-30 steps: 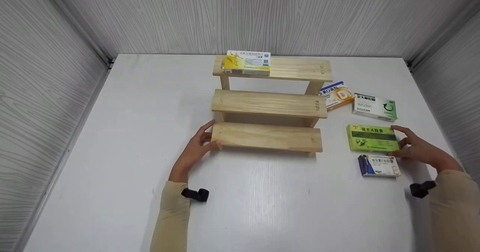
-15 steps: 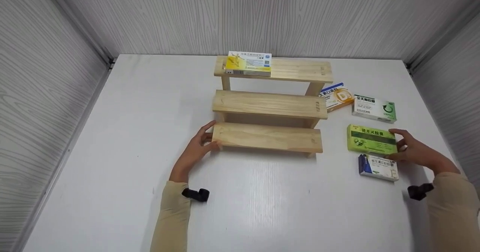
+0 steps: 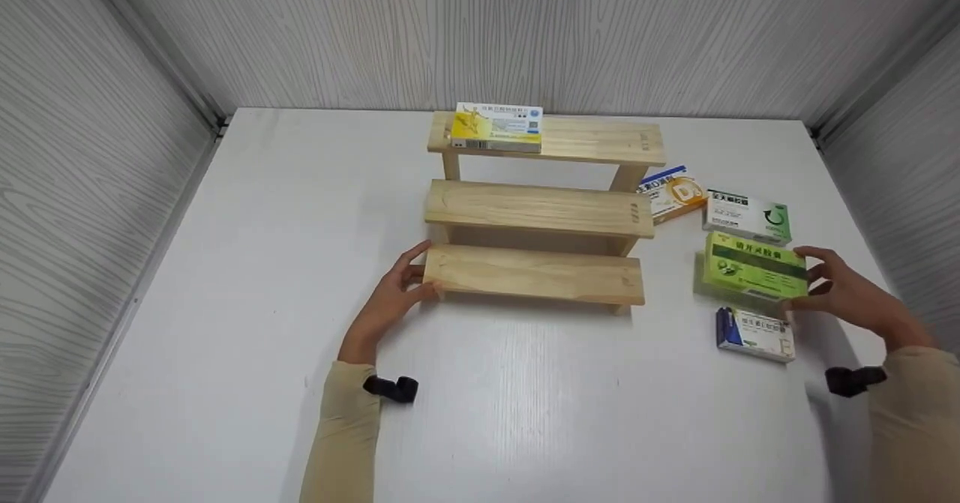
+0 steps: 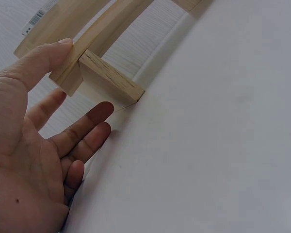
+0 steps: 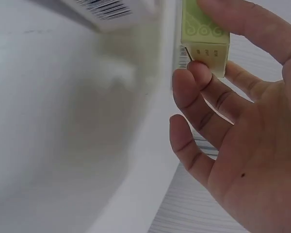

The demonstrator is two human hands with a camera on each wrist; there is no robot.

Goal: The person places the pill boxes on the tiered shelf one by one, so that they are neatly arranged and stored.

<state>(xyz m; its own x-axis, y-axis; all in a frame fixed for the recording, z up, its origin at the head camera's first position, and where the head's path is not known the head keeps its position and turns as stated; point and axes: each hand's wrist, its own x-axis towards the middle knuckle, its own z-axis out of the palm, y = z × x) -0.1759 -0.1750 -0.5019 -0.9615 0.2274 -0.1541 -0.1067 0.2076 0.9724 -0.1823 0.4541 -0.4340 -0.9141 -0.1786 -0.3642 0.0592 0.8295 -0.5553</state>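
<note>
My left hand [image 3: 386, 302] grips the left end of the lowest step of a three-step wooden display stand [image 3: 532, 272]. In the left wrist view, the thumb [image 4: 51, 56] lies along the step's front edge, with the index finger at its other edge and the remaining fingers loose. On the right side, my right hand [image 3: 851, 297] pinches a green medicine box [image 3: 756, 267] by its right end, thumb in front and fingers behind. The box is raised over the table, its shadow below it. A white and blue medicine box [image 3: 757, 334] lies just in front.
A yellow and white medicine box [image 3: 496, 128] sits on the top step's left part. Behind the green box lies a white and green box [image 3: 748, 217]. An orange and white box [image 3: 673, 194] lies angled beside the stand, partly hidden by it. Grey wood-grain panels enclose the white table [image 3: 225, 338].
The green box has been picked up off the table and shifted slightly right and back in my right hand. The white and blue box was nudged slightly forward. My left hand stays put.
</note>
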